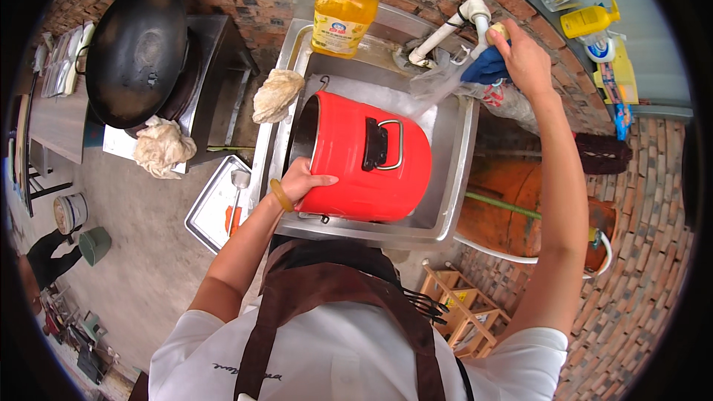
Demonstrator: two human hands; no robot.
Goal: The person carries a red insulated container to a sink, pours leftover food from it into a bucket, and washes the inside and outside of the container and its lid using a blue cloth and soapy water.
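Note:
A red metal pot (356,178) lies on its side in the stainless steel sink (454,178), its dark mouth facing left. A black mount with a metal handle (400,145) shows on its upper side. My left hand (303,181) grips the pot's rim, thumb outside and fingers hidden inside. Up at the white pipe faucet (476,8), my right hand (523,58) has its fingers on a pale yellow knob-like piece (497,33). Blue cloth (486,68) hangs just below that hand. Water sprays from there towards the sink. Whitish suds or wet cloth (373,92) lie behind the pot.
A yellow detergent bottle (345,19) stands on the sink's back ledge. One crumpled rag (277,96) rests on the left rim. Further left are a black wok (136,55), another rag (164,146) and a tray (214,203) holding a ladle. An orange barrel (501,206) lies at right.

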